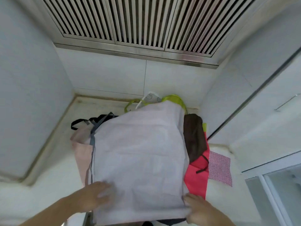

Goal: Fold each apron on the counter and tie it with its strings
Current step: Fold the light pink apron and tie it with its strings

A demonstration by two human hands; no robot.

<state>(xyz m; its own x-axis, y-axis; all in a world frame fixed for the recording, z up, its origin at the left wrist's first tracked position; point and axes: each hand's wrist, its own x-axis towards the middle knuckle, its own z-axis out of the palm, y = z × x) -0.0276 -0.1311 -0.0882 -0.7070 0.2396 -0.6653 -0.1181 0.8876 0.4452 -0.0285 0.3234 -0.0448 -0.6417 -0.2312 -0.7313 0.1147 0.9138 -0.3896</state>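
— one view only, worn on the head, looking forward and steeply down over a pale counter (53,173) set in a tiled corner.
— wide-angle, then?
— yes: walls bow outward at both edges, and a slatted vent (138,22) overhead fills the top of the frame.
— how close?
— close. left hand (96,195) and right hand (197,209) enter from the bottom edge, forearms cut off there, a grey apron (140,154) spread across the middle.
— sharp?
— slightly blurred throughout.

The left hand (99,195) lies flat, palm down, fingers spread — forearm bare. The right hand (197,209) curls, fingers bent in a pinch.
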